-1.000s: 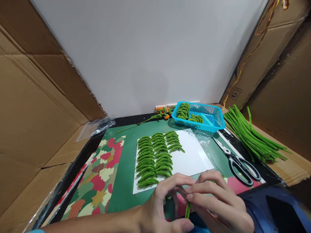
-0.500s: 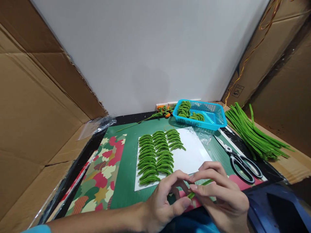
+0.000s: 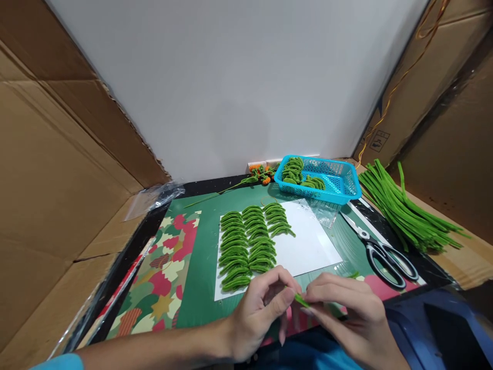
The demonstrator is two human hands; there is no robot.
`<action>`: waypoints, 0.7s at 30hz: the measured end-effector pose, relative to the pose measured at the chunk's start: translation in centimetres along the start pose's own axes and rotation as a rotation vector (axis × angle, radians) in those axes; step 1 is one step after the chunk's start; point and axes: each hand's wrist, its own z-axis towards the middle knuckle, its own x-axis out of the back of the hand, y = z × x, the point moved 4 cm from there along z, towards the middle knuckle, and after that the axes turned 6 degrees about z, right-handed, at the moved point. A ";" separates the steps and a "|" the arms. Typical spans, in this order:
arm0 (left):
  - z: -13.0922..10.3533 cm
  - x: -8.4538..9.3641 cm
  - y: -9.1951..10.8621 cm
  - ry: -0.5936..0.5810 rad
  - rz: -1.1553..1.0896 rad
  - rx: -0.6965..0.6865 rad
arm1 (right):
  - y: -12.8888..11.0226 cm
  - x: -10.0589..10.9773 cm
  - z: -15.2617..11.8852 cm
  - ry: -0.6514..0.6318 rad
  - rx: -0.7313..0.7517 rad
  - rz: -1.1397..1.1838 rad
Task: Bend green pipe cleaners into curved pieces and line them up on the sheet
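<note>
Between my two hands, near the front edge of the table, is a short green fuzzy stem (image 3: 301, 300). My left hand (image 3: 265, 308) pinches its left end between thumb and fingers. The fingers of my right hand (image 3: 342, 308) are closed on its other end. Just beyond them, a white sheet (image 3: 304, 241) bears columns of curved green fuzzy pieces (image 3: 234, 249); the third column is shorter. More such green pieces (image 3: 292, 170) lie in a blue basket (image 3: 335, 198) at the back.
Black-handled scissors (image 3: 364, 235) lie right of the sheet, beside a bundle of long green stems (image 3: 404, 210). Orange flowers (image 3: 265, 180) on a green stem lie at the back. Cardboard walls (image 3: 50, 154) stand on both sides.
The green stem now slants down to the right between my fingertips, where it slanted up before. My right hand has shifted slightly, and my left fingers have closed in on the stem.
</note>
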 end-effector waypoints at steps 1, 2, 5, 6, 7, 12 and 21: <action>0.0 0.0 0.1 0.008 -0.003 -0.012 | 0.0 0.0 0.0 0.003 -0.014 -0.010; 0.0 0.0 0.3 0.013 -0.005 -0.026 | 0.1 0.0 -0.1 0.003 -0.032 -0.021; 0.0 0.1 0.4 0.019 0.007 -0.056 | 0.5 -0.1 -0.3 -0.004 -0.094 -0.038; 0.1 0.1 0.5 0.022 0.021 -0.065 | 0.5 -0.1 -0.4 -0.003 -0.107 -0.036; 0.1 0.1 0.6 0.022 0.035 -0.076 | 0.6 -0.2 -0.5 0.000 -0.117 -0.034; 0.2 0.0 1.2 0.048 0.080 -0.112 | 0.5 -0.3 -0.4 -0.010 -0.094 -0.102; 0.1 0.3 0.7 0.138 0.073 -0.058 | 0.4 0.1 -0.4 -0.029 0.002 -0.251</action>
